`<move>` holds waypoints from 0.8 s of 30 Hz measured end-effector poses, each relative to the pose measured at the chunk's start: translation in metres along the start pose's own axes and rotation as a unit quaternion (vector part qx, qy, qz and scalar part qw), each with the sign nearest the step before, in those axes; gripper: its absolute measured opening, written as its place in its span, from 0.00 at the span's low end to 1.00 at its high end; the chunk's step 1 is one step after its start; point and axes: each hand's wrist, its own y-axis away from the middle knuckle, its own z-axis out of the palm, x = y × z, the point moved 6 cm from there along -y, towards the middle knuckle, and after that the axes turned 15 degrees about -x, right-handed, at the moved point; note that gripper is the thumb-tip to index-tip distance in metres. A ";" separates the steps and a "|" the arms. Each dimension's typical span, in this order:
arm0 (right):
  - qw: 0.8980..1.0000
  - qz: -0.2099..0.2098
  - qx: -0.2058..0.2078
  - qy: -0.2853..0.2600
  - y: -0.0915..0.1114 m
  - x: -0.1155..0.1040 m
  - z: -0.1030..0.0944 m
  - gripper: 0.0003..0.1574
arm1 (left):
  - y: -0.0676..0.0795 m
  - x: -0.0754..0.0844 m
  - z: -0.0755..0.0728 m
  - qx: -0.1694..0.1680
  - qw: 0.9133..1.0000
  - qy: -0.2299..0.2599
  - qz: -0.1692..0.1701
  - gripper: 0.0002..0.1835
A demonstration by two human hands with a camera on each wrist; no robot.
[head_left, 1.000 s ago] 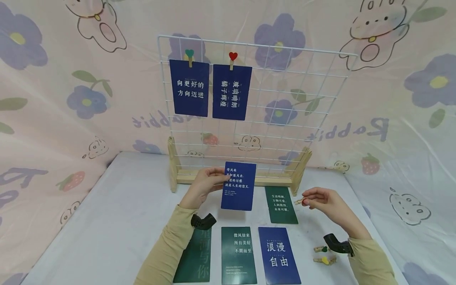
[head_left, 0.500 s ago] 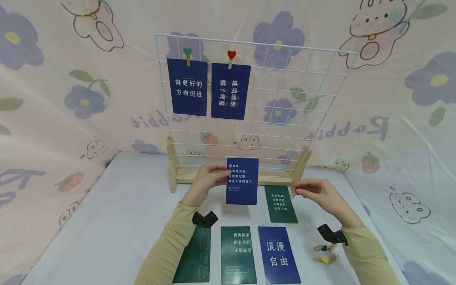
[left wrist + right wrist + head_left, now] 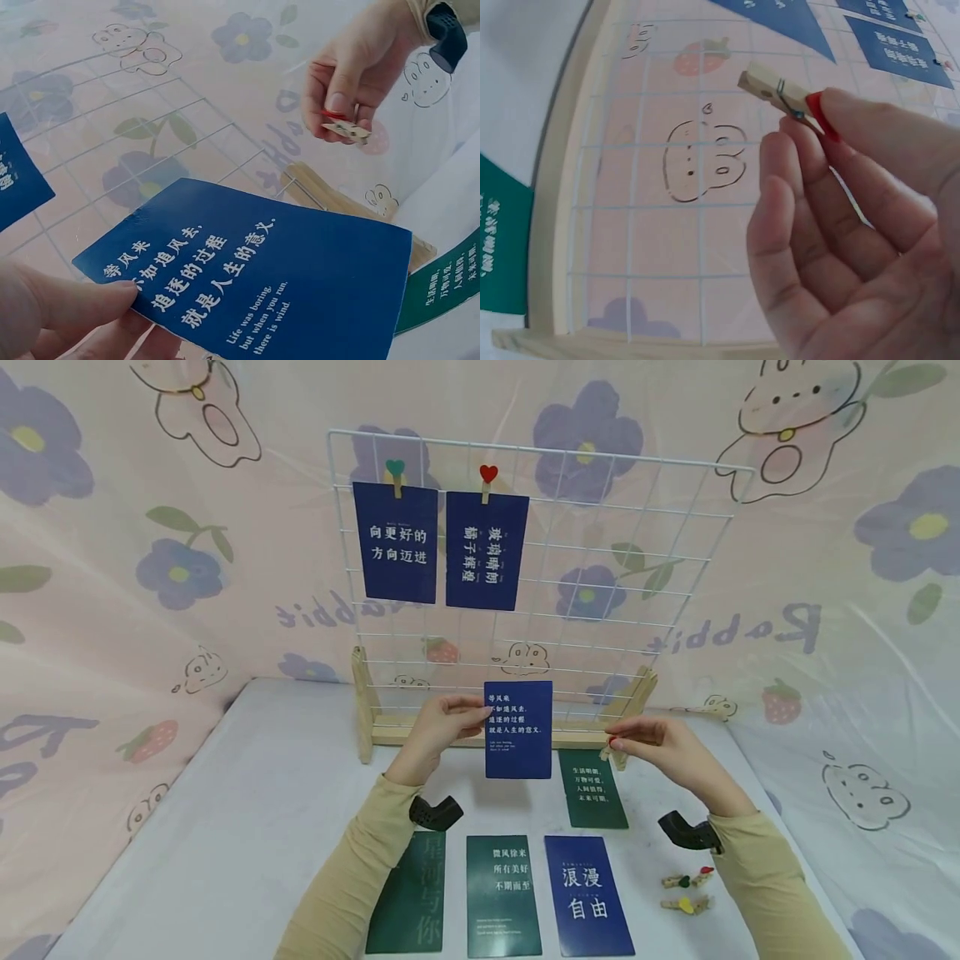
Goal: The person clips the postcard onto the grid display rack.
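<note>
In the head view my left hand [image 3: 441, 735] pinches the left edge of a blue card [image 3: 519, 735] printed with white writing, held upright above the table before the rack. Thumb on its face, fingers behind, as the left wrist view shows the card [image 3: 270, 270]. To its right my right hand [image 3: 667, 756] pinches a small wooden clothespin [image 3: 769, 84] with a red heart, thumb against the heart. Card and clothespin are apart. A white wire grid rack [image 3: 600, 552] stands behind; two blue cards [image 3: 395, 577] [image 3: 486, 585] hang on it from clothespins with a green and a red heart.
On the table lie a green card [image 3: 592, 793] below the rack's right foot, two green cards [image 3: 408, 902] [image 3: 502, 910] and a blue card [image 3: 588, 935] in front. Several clothespins [image 3: 686, 905] lie at the right. Wooden feet [image 3: 363, 706] hold the rack.
My left hand has raised the blue card and shifted it slightly right. My right hand has moved left and up with the clothespin, nearer the card.
</note>
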 end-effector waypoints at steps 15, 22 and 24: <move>0.998 -0.057 0.027 -0.003 -0.005 -0.037 -0.022 0.17 | -0.005 0.036 0.012 -0.022 0.996 -0.049 0.070 0.12; 0.998 -0.058 0.033 -0.004 -0.005 -0.051 -0.031 0.18 | -0.009 0.053 0.018 -0.018 0.993 -0.077 0.086 0.12; 0.998 -0.061 0.034 -0.005 -0.007 -0.056 -0.033 0.18 | -0.010 0.057 0.019 -0.014 0.993 -0.076 0.089 0.13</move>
